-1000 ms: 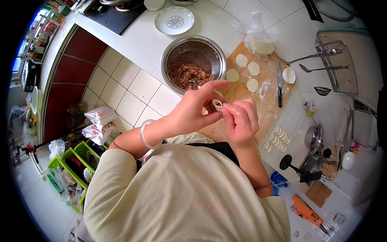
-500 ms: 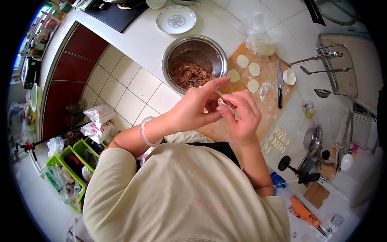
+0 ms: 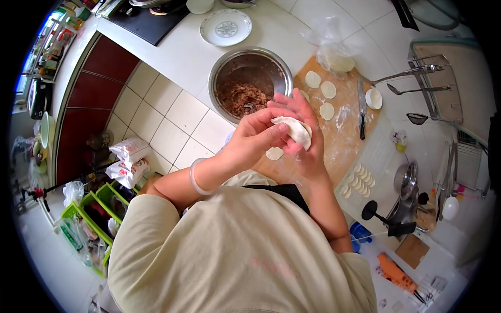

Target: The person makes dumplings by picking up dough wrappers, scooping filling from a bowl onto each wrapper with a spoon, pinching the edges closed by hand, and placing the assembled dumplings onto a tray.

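A folded white dumpling (image 3: 298, 132) is held between my two hands, above the wooden board's near left part. My left hand (image 3: 253, 133), with a pale bangle on its wrist, pinches the dumpling's left end with the thumb on top. My right hand (image 3: 311, 148) cradles it from behind and the right, fingers pointing up past it. Below the hands a round dough wrapper (image 3: 274, 153) lies on the board (image 3: 342, 138). Beyond them stands a steel bowl (image 3: 213, 78) with minced filling (image 3: 242, 99) and a utensil partly seen in it.
More wrappers (image 3: 327, 89) lie on the board near a knife (image 3: 362, 112), a small white bowl (image 3: 374, 98) and a plastic bag of dough (image 3: 339, 60). Shaped dumplings (image 3: 358, 181) sit in rows at right. A patterned plate (image 3: 226, 27) stands behind the bowl.
The dumpling has turned into view, its broad side now showing. My right hand has opened from a pinch and swung up behind it, while the left thumb has moved onto its end.
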`<state>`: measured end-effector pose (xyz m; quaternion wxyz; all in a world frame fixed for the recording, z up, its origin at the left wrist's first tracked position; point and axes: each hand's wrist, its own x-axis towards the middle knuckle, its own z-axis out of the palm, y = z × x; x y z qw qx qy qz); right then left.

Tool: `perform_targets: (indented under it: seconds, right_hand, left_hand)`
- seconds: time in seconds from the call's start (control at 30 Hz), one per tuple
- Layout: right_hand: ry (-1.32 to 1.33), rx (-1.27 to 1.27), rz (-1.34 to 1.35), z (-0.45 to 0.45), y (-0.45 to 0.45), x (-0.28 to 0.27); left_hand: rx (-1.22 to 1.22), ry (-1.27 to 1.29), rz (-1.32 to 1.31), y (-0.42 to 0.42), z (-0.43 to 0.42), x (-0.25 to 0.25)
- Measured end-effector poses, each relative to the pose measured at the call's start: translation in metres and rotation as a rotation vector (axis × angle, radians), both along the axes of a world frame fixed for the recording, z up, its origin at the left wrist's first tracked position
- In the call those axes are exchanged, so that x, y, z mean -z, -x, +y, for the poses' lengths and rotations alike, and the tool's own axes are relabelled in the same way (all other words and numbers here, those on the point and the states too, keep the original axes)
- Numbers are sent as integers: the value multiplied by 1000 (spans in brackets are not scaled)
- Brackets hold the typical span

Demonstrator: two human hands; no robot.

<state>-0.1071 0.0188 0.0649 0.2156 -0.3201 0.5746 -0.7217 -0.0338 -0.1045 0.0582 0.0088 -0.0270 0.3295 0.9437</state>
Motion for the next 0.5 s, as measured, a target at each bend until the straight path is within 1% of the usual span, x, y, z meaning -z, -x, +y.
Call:
perform_targets:
  seconds: [0.03,0.1,0.13,0.2,0.23,0.3,0.4,0.43,0.5]
  right_hand:
    - [0,2,-1,2,3,-1]
    - [-121,-47,128,10,10,-6]
    - [-121,-46,128,11,11,-8]
    - [-215,14,259,12,10,-12]
    - [-215,13,259,12,10,-13]
    - [-253,88,346,11,10,-15]
    - [-308,107,391,13,10,-18]
    - [-307,106,391,13,11,-16]
    - [-203,191,400,12,11,-11]
  left_hand:
    - [2,-4,4,0,1,0]
    - [4,-8,8,1,2,0]
    - [-11,24,10,1,3,-1]
    - [-26,56,12,2,2,-2]
    - [-22,80,10,2,2,-2]
    - [-17,103,7,2,1,-4]
    - [-33,131,-8,2,0,-6]
    - [-26,177,-3,2,-2,-8]
    - [-20,223,2,1,-6,-7]
